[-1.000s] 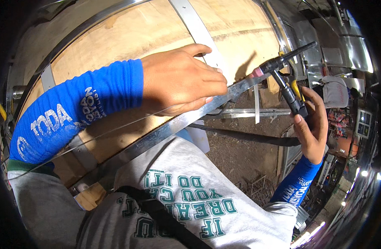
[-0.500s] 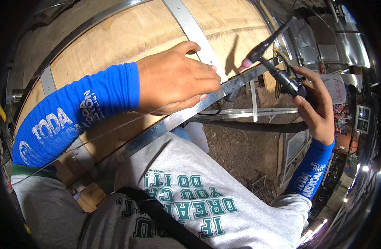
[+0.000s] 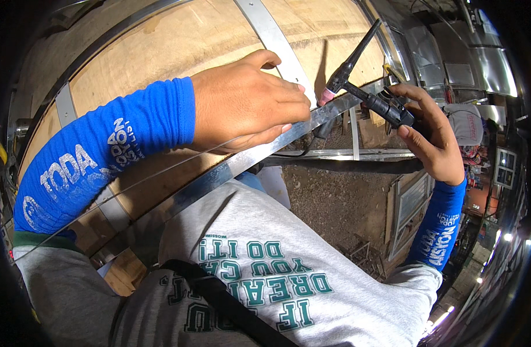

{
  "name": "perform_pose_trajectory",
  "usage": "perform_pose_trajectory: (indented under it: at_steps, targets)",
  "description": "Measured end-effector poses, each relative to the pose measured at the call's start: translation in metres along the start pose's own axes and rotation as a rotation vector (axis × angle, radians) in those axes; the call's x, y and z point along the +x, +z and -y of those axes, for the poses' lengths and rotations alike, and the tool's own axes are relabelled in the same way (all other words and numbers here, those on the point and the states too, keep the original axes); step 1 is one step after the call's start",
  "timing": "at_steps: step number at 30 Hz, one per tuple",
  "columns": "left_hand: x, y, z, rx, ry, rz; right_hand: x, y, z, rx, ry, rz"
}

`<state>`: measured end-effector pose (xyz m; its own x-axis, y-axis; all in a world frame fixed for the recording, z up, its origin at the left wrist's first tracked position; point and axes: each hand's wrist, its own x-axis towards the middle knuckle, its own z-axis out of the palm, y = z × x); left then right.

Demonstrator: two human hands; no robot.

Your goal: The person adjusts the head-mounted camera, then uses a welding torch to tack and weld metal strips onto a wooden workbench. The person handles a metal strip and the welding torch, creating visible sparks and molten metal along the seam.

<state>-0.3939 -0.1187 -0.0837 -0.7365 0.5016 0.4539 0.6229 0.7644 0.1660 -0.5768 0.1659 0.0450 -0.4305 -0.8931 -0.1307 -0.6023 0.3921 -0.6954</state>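
My right hand [image 3: 434, 136] grips the black body of a TIG welding torch [image 3: 380, 105]. The torch's pink nozzle [image 3: 326, 96] points down at the far edge of a metal strip [image 3: 219, 176] running along the edge of a wooden board. Just left of the nozzle, my left hand [image 3: 248, 104] rests at the strip with its fingers bent. A thin filler rod [image 3: 210, 149] runs under that hand from the lower left; its tip is hidden by the fingers. A pale flat metal bar [image 3: 268, 29] crosses the board and meets the strip near the nozzle.
The wooden board [image 3: 178, 46] fills the upper left, with a curved metal rim beyond it. Below the strip a black hose [image 3: 358, 166] passes near a metal rail. A framed panel [image 3: 413, 211] leans over the dirt floor [image 3: 323, 202]. Sheet metal stands at upper right.
The torch has shifted slightly left along the strip and its long rear cap has tilted more upright. My right hand has moved left with it. The left hand has barely moved.
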Motion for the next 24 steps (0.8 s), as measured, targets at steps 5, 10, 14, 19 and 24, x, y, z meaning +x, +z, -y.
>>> perform_pose_trajectory:
  at_steps: [5, 10, 14, 19, 24]
  targets:
    - [0.003, -0.004, 0.001, 0.014, -0.017, 0.031, 0.004, -0.002, 0.004, -0.032, -0.001, 0.004]
    - [0.005, -0.008, 0.000, -0.048, -0.077, 0.157, 0.008, -0.005, 0.010, -0.121, -0.118, 0.046]
    - [0.008, -0.010, 0.000, -0.045, -0.091, 0.178, 0.015, -0.012, 0.011, -0.198, -0.150, 0.126]
    - [0.004, -0.008, 0.001, -0.058, -0.088, 0.168, 0.017, -0.013, 0.014, -0.144, -0.109, 0.137]
    - [-0.002, -0.002, 0.004, 0.002, -0.070, 0.102, 0.016, -0.010, 0.017, -0.343, -0.215, 0.109]
